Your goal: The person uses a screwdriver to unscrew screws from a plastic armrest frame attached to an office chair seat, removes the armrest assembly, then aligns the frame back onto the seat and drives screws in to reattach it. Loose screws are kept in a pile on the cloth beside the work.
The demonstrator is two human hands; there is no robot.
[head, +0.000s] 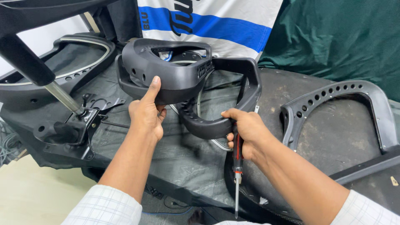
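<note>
Where hands (146, 114) grip: smooth curved black plastic frame (179, 79)

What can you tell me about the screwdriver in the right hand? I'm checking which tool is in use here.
The screwdriver has a black and red handle and a thin bare metal shaft, tip pointing down towards the person. It hangs roughly upright, its handle top clamped in the right hand, which at the same time grips the lower rim of the black plastic frame. The tip touches nothing visible. The left hand does not touch it.
</note>
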